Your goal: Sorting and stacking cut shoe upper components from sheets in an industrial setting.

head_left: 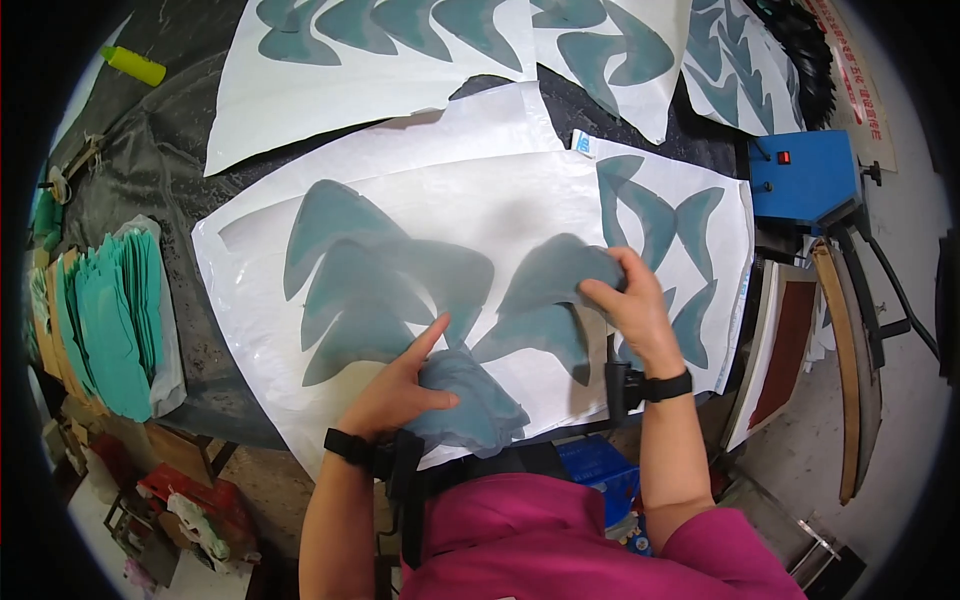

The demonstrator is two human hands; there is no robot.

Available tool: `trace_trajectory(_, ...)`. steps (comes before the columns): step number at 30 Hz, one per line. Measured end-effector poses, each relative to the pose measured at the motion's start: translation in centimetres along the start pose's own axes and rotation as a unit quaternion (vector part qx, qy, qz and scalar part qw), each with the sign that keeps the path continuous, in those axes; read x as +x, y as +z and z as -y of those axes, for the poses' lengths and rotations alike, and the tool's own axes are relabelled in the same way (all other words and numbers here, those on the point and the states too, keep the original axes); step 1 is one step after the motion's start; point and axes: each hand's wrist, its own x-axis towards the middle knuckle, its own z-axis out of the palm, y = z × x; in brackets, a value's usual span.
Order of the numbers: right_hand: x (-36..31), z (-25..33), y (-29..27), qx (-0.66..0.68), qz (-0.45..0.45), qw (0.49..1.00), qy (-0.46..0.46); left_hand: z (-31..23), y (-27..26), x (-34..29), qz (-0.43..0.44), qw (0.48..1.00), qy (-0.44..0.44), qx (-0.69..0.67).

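Observation:
Between the thumb and fingers of my right hand [640, 305] is the edge of a curved, translucent grey-teal sheet piece [555, 268], on the right part of a large white sheet [255, 260]. A similar curved piece [540, 340] lies just below it. My left hand [395, 390] is at the near edge, index finger stretched out and thumb apart, touching a loose stack of the same grey-teal pieces [470, 400]; its other fingers are hidden. Left of centre, several overlapping curved pieces [345, 225] lie on the white sheet.
More white sheets with curved pieces [490, 35] cover the far side and right of the black-covered table [130, 185]. A yellow-green bottle [133, 65] lies far left. Stacked green pieces [115, 310] stand at the left. A blue machine [808, 178] is at the right edge.

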Motion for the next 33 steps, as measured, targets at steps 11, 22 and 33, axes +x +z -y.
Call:
trace_trajectory(11, -4.7, -4.0, 3.7, -0.180, 0.004, 0.984, 0.001, -0.9, -0.4, -4.2, 0.012, 0.998, -0.058, -0.022)
trace_trajectory(22, -5.5, -3.7, 0.0, -0.024, -0.071, 0.997, -0.019, 0.3, -2.6, -9.1, -0.153, 0.946, -0.061, -0.280)
trace_trajectory(33, -3.2, -1.0, 9.6, -0.067, 0.115, 0.991, -0.022, 2.6, -2.7, -11.9, -0.167, 0.950, -0.067, -0.255)
